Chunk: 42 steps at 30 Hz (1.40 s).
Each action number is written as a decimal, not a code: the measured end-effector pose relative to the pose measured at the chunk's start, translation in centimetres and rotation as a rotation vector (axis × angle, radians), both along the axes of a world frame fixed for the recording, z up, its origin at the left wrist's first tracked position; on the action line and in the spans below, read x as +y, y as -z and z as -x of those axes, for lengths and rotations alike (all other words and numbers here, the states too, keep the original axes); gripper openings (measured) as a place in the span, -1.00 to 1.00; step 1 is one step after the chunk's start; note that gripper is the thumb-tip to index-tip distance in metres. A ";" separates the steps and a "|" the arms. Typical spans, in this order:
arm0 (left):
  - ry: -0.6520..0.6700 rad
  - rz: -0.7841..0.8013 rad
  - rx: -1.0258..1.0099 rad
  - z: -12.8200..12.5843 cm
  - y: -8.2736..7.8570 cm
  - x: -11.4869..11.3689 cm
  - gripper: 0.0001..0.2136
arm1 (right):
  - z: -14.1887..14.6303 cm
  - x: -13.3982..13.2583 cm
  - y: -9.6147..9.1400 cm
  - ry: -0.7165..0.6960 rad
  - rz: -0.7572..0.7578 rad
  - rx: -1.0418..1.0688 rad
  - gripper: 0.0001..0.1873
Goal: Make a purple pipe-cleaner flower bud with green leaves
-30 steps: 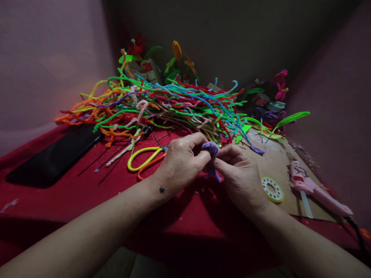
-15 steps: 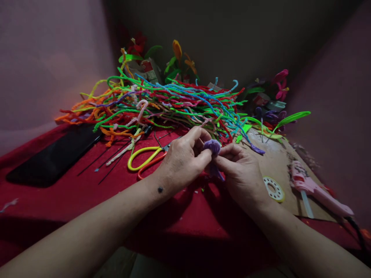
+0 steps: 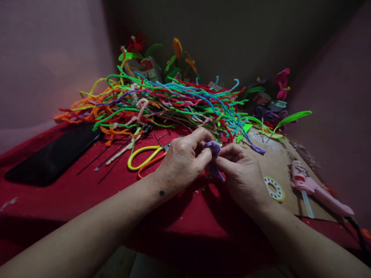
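Between my two hands is a purple pipe cleaner piece [image 3: 213, 148], bent into a rounded loop on top with an end hanging below. My left hand [image 3: 187, 156] pinches it from the left between thumb and fingers. From the right, my right hand [image 3: 242, 168] grips it with thumb and fingertips, close to the left thumb. Parts of the piece are hidden behind the fingers. Just left of my left hand lie scissors [image 3: 146, 156] with one yellow and one orange handle, their blades partly covered by the hand.
A large heap of colourful pipe cleaners [image 3: 174, 100] spans the back. At left lies a black phone-like slab [image 3: 52, 158] beside thin dark wires. On cardboard [image 3: 269, 162] at right are a pink glue gun [image 3: 319, 191] and a tape roll [image 3: 274, 189]. Pipe-cleaner flowers [image 3: 177, 48] stand behind.
Both hands stay almost in place, still pinching the purple piece. Its loop has turned or shifted very slightly between the fingers.
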<state>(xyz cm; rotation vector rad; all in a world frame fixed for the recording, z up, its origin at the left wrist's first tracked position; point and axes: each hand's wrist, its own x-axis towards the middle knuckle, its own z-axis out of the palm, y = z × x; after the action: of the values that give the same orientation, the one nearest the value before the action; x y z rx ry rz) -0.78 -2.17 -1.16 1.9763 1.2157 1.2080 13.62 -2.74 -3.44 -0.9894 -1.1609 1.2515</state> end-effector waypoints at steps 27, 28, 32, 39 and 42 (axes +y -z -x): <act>-0.046 -0.190 0.101 0.5 -0.3 0.4 -0.86 | 0.3 0.0 -0.5 -0.040 0.088 0.039 -0.80; -0.031 -0.198 0.094 0.6 -0.2 0.4 -0.89 | 0.3 0.0 -0.5 -0.050 0.088 0.046 -0.80; 0.000 -0.234 0.092 0.7 0.0 0.6 -0.89 | 0.2 -0.1 -0.3 -0.077 0.100 0.064 -0.80; 0.029 -0.334 0.146 1.0 0.2 0.8 -0.88 | 0.4 -0.1 -0.9 -0.117 0.198 0.137 -0.72; 0.021 -0.374 0.134 1.2 0.3 0.9 -0.89 | 0.3 0.0 -1.4 -0.173 0.257 0.217 -0.70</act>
<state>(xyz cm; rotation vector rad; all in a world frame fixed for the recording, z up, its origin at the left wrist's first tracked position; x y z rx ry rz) -2.03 -1.23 -1.41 2.3664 1.0880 1.3919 13.34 -2.74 -2.00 -0.9258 -0.9472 1.6348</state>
